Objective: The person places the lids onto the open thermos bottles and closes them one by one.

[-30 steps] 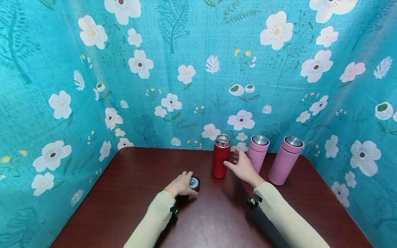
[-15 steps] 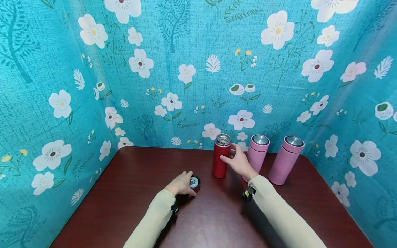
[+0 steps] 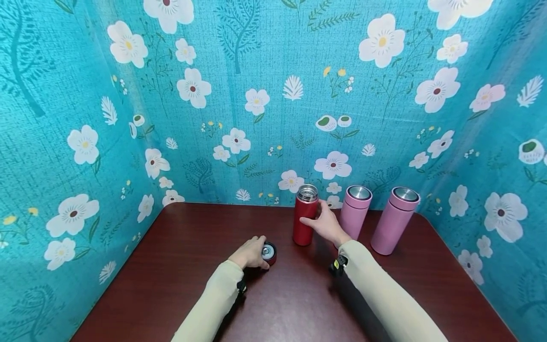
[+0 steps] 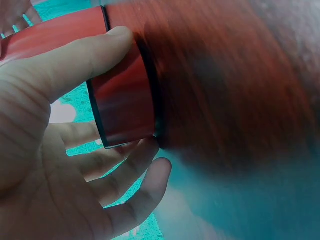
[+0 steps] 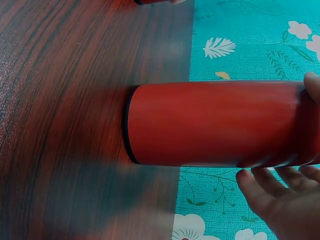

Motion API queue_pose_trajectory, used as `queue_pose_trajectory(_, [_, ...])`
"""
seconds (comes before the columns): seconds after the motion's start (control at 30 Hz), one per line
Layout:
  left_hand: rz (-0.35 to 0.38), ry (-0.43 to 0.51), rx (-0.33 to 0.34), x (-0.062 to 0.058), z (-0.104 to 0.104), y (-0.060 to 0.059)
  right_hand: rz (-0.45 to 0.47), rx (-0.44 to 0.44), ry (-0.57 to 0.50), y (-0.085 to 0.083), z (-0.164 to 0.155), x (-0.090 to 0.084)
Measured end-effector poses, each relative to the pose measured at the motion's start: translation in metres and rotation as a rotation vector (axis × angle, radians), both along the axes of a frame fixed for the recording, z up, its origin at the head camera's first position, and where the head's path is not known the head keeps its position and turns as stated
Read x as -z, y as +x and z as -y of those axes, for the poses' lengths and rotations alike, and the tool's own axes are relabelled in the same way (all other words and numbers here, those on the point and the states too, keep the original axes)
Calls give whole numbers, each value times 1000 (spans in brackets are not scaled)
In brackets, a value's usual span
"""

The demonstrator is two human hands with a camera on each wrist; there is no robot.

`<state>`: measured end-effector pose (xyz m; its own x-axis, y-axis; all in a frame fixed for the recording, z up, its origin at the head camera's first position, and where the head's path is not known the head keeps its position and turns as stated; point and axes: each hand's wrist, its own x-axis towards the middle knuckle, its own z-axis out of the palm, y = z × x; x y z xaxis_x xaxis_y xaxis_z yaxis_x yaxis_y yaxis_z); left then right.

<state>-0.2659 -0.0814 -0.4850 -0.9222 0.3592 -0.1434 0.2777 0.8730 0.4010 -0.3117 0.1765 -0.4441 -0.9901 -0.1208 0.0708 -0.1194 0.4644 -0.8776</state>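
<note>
Your left hand (image 3: 249, 254) pinches the lid (image 3: 268, 252); your right hand (image 3: 326, 225) grips the plain red bottle (image 3: 302, 213), upright on the tabletop (image 3: 196, 232).

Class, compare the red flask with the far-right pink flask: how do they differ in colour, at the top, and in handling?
Colour: the red flask is deep red; the far-right pink flask is pale.
Top: the red flask is open, its metal mouth bare; the far-right pink flask wears its lid.
Handling: the right hand's grip holds the red flask; no hand touches the far-right pink flask.
Shared: both are cylindrical, standing on the table.
</note>
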Motion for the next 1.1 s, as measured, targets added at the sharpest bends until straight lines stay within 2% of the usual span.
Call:
queue_pose_trajectory(0.3, [-15, -4, 6, 3, 1, -1, -25, -13, 21, 0, 3, 3])
queue_pose_trajectory(0.5, [-6, 38, -8, 5, 4, -2, -63, -5, 34, 4, 3, 3])
queue_pose_trajectory(0.73, [-34, 94, -21, -1, 10, 1, -124, -32, 42, 19, 2, 2])
queue_pose_trajectory(0.87, [-43, 131, -31, -5, 11, 6, -122, -39, 35, 28, -2, 2])
queue_pose_trajectory(1.1, [-66, 220, -31, -7, 13, 15, -141, -67, 43, 49, -10, 2])
